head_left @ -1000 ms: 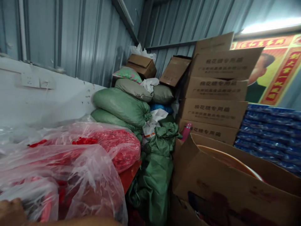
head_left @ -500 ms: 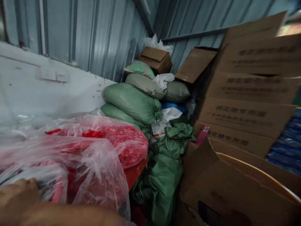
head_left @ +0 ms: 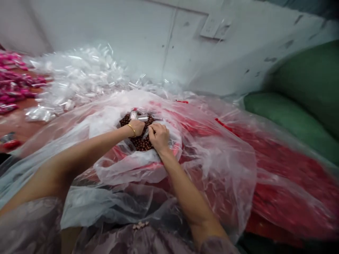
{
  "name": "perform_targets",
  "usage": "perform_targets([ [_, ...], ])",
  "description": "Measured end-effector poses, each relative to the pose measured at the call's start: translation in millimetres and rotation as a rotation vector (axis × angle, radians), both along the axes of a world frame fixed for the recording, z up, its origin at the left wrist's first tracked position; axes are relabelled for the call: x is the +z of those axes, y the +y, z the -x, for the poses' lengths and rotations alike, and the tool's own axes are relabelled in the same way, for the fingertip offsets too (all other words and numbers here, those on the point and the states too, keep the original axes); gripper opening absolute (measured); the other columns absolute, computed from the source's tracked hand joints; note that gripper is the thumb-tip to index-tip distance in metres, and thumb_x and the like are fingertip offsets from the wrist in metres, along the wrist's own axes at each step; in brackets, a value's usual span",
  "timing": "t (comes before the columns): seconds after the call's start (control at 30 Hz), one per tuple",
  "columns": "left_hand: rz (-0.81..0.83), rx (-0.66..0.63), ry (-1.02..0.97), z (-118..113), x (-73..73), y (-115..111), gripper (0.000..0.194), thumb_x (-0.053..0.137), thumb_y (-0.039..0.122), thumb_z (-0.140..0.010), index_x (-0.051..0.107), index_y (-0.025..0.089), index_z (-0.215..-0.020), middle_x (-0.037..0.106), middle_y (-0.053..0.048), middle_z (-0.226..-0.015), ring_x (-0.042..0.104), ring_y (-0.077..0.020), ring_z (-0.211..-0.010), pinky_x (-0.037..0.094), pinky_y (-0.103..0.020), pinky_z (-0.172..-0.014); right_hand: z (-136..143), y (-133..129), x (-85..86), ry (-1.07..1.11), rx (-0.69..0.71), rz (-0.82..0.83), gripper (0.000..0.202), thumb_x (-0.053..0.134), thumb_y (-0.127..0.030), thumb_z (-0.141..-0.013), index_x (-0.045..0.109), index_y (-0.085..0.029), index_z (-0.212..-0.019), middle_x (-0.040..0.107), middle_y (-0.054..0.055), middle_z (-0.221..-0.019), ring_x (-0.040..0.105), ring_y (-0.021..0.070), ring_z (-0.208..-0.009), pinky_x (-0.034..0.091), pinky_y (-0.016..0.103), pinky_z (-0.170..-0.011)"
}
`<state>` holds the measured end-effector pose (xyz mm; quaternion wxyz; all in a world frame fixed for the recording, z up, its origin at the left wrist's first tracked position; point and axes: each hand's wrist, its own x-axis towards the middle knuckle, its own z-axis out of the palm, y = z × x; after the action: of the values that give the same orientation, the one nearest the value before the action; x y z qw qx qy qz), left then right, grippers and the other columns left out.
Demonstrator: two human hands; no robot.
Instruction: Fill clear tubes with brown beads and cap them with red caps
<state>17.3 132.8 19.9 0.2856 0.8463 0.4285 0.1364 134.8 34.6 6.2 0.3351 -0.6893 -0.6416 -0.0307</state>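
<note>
A basin-like hollow lined with clear plastic holds many small dark brown beads (head_left: 143, 144). My left hand (head_left: 137, 127), with a gold bangle at its wrist, is closed in the beads, its fingertips hidden. Close beside it on the right, my right hand (head_left: 159, 137) has its fingers curled together over the beads; whatever they hold is too blurred to make out. Small clear tubes (head_left: 143, 118) lie on the beads just beyond my hands. Around the beads, the plastic bag's (head_left: 127, 173) crumpled edge is spread open.
Large clear bags of red pieces (head_left: 286, 187) lie to the right, against green sacks (head_left: 286, 120). Behind and left is a heap of clear tubes (head_left: 79, 76), with pink wrapped pieces (head_left: 16, 83) farther left. A white wall (head_left: 119, 31) with sockets closes the back.
My view has swung left and down, from the corner with sacks and cardboard boxes to the table. One blurred hand showed at the lower left before; both now meet at the beads.
</note>
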Motion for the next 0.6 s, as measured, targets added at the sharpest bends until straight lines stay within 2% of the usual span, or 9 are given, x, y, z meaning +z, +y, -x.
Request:
perform_targets([
  [0.07,-0.019,0.011,0.046,-5.3,2.3,2.5,0.018,0.062,0.014,-0.073,0.068,0.005,-0.087,0.068,-0.021,-0.097,0.061,-0.0384,-0.106,0.043,-0.045,-0.097,-2.2,-0.5,-0.3,0.014,0.002,-0.025,0.025,0.046,-0.027,-0.092,0.069,-0.019,-0.092,0.071,0.006,-0.107,0.058,0.0229,-0.097,0.039,0.036,-0.085],
  [0.17,-0.054,-0.02,0.036,-0.8,7.4,3.0,0.029,0.058,0.013,-0.073,0.068,0.009,-0.1,0.068,-0.015,-0.108,0.061,-0.0312,-0.107,0.044,-0.039,-0.098,-4.7,1.0,-3.0,0.03,0.0,-0.072,0.024,0.046,-0.026,-0.091,0.069,-0.02,-0.088,0.071,0.006,-0.102,0.059,0.0229,-0.094,0.04,0.036,-0.084],
  [0.23,-0.024,-0.081,-0.097,9.2,8.3,1.8,0.034,0.058,0.014,-0.074,0.067,0.012,-0.106,0.069,-0.01,-0.109,0.062,-0.0261,-0.105,0.045,-0.036,-0.098,-5.8,2.5,-5.7,0.041,0.005,-0.104,0.024,0.046,-0.027,-0.09,0.069,-0.021,-0.087,0.072,0.007,-0.101,0.059,0.0229,-0.092,0.041,0.036,-0.083],
  [0.37,0.206,-0.163,-0.483,29.4,3.0,-3.6,0.042,0.061,0.014,-0.07,0.064,0.011,-0.112,0.071,-0.007,-0.1,0.065,-0.0205,-0.093,0.048,-0.035,-0.093,-7.7,4.9,-9.0,0.073,0.033,-0.137,0.025,0.045,-0.027,-0.089,0.069,-0.02,-0.087,0.072,0.008,-0.099,0.06,0.0231,-0.093,0.042,0.037,-0.086],
  [0.5,0.369,-0.151,-0.681,43.4,0.4,-14.1,0.046,0.068,0.018,-0.066,0.06,0.012,-0.111,0.069,-0.007,-0.096,0.063,-0.0177,-0.087,0.049,-0.033,-0.085,-10.4,7.0,-11.6,0.133,0.061,-0.187,0.027,0.043,-0.029,-0.088,0.068,-0.02,-0.088,0.071,0.01,-0.098,0.061,0.0231,-0.095,0.044,0.039,-0.088],
  [0.6,0.422,-0.165,-0.807,52.7,1.9,-24.6,0.043,0.072,0.024,-0.066,0.057,0.013,-0.106,0.067,-0.006,-0.098,0.062,-0.0159,-0.087,0.048,-0.029,-0.081,-11.2,5.4,-14.5,0.155,0.083,-0.252,0.028,0.042,-0.031,-0.088,0.068,-0.02,-0.09,0.071,0.01,-0.098,0.062,0.0229,-0.094,0.046,0.039,-0.087],
])
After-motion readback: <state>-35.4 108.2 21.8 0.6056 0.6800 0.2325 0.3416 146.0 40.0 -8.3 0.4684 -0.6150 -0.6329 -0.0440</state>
